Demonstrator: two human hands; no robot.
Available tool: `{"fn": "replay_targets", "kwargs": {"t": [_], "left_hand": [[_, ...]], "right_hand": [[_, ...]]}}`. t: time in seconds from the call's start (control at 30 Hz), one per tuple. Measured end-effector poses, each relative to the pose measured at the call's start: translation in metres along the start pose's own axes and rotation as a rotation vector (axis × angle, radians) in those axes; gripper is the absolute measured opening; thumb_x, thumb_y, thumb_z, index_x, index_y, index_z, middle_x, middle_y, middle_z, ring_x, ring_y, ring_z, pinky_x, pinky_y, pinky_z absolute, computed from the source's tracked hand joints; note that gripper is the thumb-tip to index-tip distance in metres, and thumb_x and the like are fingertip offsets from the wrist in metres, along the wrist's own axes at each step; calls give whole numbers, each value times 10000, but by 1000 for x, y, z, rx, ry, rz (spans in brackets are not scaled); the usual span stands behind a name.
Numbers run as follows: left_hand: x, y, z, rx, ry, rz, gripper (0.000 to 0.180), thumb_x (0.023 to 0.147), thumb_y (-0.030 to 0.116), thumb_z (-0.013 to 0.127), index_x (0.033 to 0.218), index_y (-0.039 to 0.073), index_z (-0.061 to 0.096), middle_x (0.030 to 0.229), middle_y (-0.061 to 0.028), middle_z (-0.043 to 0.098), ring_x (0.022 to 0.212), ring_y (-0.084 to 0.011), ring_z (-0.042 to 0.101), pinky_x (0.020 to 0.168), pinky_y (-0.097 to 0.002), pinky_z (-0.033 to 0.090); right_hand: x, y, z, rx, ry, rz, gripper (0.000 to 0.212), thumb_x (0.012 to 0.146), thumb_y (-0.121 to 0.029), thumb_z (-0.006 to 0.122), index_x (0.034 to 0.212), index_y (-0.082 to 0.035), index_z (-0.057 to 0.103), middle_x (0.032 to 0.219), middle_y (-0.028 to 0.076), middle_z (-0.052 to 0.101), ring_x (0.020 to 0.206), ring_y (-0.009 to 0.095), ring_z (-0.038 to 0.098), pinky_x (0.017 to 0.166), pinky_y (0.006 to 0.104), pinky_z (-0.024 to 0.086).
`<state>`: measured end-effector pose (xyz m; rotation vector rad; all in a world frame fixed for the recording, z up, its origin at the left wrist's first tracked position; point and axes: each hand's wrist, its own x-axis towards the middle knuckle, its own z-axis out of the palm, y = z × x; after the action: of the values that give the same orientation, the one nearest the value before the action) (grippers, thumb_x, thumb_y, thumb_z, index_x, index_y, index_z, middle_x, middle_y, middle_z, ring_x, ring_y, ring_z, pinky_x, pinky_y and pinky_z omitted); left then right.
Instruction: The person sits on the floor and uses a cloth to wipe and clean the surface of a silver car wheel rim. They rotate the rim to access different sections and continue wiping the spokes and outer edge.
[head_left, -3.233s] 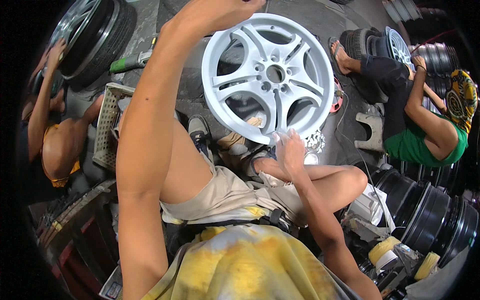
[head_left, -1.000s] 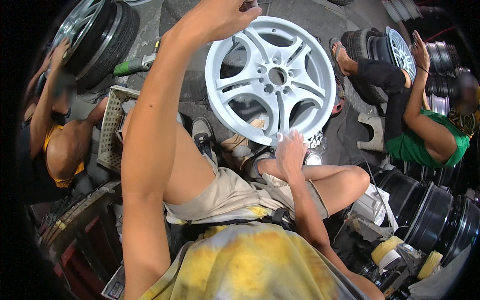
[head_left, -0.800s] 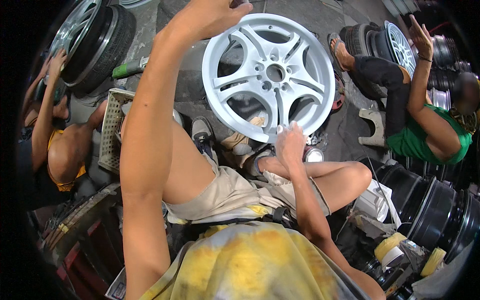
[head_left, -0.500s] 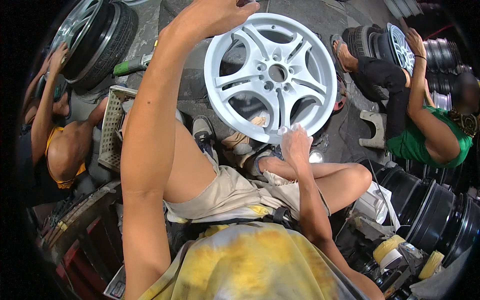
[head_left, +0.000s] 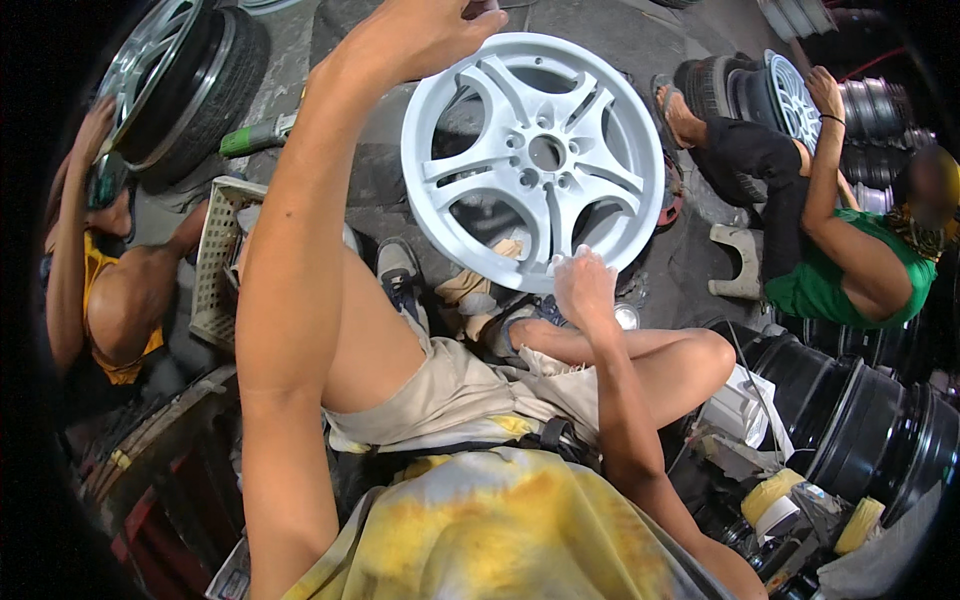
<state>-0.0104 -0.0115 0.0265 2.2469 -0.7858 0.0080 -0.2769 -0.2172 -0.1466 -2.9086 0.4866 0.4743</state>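
Note:
A pale grey-white alloy wheel (head_left: 592,160) with paired spokes and a round centre hole lies before my shoes. My right hand (head_left: 587,288) is at its near rim, fingers bent and whitened with dust. Anything under those fingers is hidden. Across the wheel's far left edge reaches my left hand (head_left: 435,38), thumb showing, most of its fingers cut off by the upper border. Whether it touches the rim I cannot tell. A tan cloth (head_left: 465,287) lies by my shoes under the near side of the wheel.
A green power tool (head_left: 255,137) lies left of the wheel, near a cream plastic crate (head_left: 215,265). At far left, another person's hand (head_left: 98,125) is on a tyred wheel (head_left: 205,95). A person in green (head_left: 860,265) sits right, beside a white stool (head_left: 740,262). Black rims (head_left: 850,420) stand lower right.
The whole view has shifted slightly left and down. The left co-worker's hand has slid down along their wheel. My hands stay in nearly the same places at the wheel.

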Motion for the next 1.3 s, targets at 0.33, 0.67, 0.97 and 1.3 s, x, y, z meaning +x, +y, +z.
{"fn": "replay_targets", "kwargs": {"t": [0.33, 0.67, 0.97, 1.3], "left_hand": [[4, -16, 10, 77, 33, 115, 298, 963, 263, 624, 1017, -14, 717, 789, -174, 687, 660, -240, 618, 668, -402, 491], [6, -20, 9, 42, 4, 94, 318, 957, 274, 626, 996, -29, 713, 778, -188, 686, 659, -264, 626, 669, -407, 500], [5, -18, 21, 52, -35, 20, 321, 945, 291, 629, 1012, -4, 735, 830, -230, 705, 744, -361, 688, 726, -443, 523], [2, -15, -1, 39, -51, 44, 281, 906, 234, 629, 981, -17, 730, 910, -267, 708, 903, -427, 693, 816, -470, 537]], "right_hand": [[3, 11, 10, -11, 88, -96, 389, 986, -289, 526, 854, 27, 710, 1063, 252, 621, 1015, 401, 608, 898, 531, 455], [-11, 48, -29, -4, 126, -497, 182, 858, -125, 625, 953, 8, 704, 1094, 169, 615, 1041, 355, 552, 931, 450, 458], [2, 29, 30, 202, 67, -600, 270, 794, -26, 609, 1051, -18, 691, 1034, 210, 660, 1030, 390, 635, 921, 475, 527], [12, 76, -4, 116, -20, -575, 239, 786, -46, 623, 1012, -32, 698, 1003, 208, 660, 969, 393, 633, 870, 484, 514]]}}
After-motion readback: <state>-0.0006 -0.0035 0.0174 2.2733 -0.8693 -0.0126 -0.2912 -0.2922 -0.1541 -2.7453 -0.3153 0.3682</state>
